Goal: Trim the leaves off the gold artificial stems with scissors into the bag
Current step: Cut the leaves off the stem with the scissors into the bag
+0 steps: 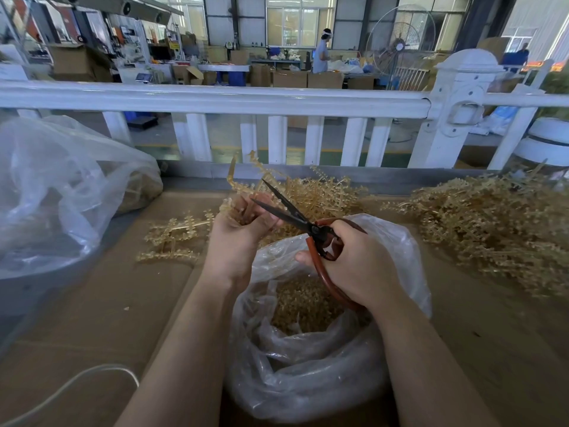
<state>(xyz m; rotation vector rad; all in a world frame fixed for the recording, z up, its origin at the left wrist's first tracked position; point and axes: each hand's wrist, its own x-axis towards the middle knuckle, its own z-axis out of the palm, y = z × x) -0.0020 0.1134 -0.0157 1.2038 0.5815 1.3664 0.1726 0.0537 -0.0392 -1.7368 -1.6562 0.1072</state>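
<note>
My left hand (237,238) grips a bunch of gold artificial stems (238,183) that stick up and away from me. My right hand (354,263) holds the scissors (286,211) by their red-brown handles. The dark blades are spread apart and point up-left, right beside the stems at my left fingers. Below both hands stands a clear plastic bag (308,365), its mouth wide, with gold cut pieces (304,306) inside.
A large heap of gold stems (492,223) lies at the right, a smaller heap (323,195) behind my hands, and a few trimmed sprigs (172,238) at the left. Another clear bag (61,192) sits far left. A white railing (277,100) borders the cardboard-covered table (107,303).
</note>
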